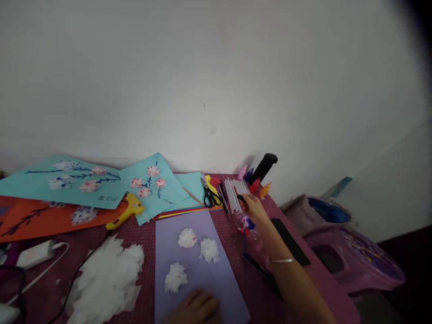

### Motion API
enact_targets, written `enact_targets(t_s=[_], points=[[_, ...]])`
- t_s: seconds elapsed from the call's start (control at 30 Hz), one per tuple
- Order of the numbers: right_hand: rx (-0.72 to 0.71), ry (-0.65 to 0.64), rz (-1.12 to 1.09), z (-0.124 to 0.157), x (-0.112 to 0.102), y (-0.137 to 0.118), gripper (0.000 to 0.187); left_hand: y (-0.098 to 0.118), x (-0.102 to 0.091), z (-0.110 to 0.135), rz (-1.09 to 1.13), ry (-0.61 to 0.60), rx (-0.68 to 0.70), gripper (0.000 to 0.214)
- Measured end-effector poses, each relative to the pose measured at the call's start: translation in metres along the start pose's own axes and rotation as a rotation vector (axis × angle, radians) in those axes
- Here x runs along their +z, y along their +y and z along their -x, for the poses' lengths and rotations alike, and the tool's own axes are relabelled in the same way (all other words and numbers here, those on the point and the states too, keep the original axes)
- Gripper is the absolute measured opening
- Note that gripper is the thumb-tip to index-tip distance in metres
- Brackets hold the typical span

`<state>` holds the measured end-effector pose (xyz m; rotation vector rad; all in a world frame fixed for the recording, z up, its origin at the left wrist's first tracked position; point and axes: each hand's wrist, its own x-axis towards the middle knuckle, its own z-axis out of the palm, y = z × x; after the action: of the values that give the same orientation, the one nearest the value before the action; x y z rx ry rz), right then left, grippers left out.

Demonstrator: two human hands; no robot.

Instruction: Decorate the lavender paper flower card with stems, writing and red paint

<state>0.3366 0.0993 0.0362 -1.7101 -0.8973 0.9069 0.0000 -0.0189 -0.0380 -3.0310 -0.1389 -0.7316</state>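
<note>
My right hand (252, 208) pinches a small black object (240, 198); from here I cannot tell my left hand's (197, 308) grip over the rectangular lilac paper sheet (222, 281).

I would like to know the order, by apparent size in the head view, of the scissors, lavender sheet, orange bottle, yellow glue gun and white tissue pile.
1. Lavender sheet, cut off by the frame
2. White tissue pile, likewise cut off
3. Yellow glue gun
4. Scissors
5. Orange bottle
</note>
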Motion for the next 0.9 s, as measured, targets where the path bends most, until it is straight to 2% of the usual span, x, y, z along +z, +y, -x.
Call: enact_targets(t_s=[0.07,0.17,0.23,0.33,0.4,0.53,0.63,0.77,0.9], points=[[-0.041,-0.053,-0.127,0.024,-0.007,0.01,0.036,0.002,-0.001,0.0,0.014,-0.003,-0.015,0.023],[-0.086,-0.152,-0.25,0.056,-0.01,0.024,0.045,0.005,-0.008,-0.004,0.073,-0.105,-0.032,0.034],[-0.099,-0.209,-0.254,0.069,-0.008,0.03,0.047,0.006,-0.016,-0.008,0.127,-0.207,-0.068,0.044],[-0.092,-0.285,-0.121,0.073,-0.003,0.035,0.042,0.008,-0.025,-0.015,0.187,-0.307,-0.126,0.049],[-0.084,-0.329,0.036,0.067,0.0,0.036,0.035,0.008,-0.026,-0.016,0.197,-0.32,-0.14,0.047],[-0.076,-0.392,0.385,0.042,0.005,0.027,0.022,0.007,-0.021,-0.014,0.172,-0.222,-0.125,0.04],[-0.057,-0.399,0.595,0.017,0.008,0.01,0.029,0.006,-0.019,-0.014,0.134,-0.177,-0.086,0.038],[-0.038,-0.221,0.78,-0.024,0.017,-0.019,0.034,0.005,-0.017,-0.014,0.114,-0.114,-0.073,0.028],[-0.015,-0.095,0.888,-0.055,0.039,-0.038,0.034,0.005,-0.009,-0.009,0.123,-0.009,-0.085,0.021]])
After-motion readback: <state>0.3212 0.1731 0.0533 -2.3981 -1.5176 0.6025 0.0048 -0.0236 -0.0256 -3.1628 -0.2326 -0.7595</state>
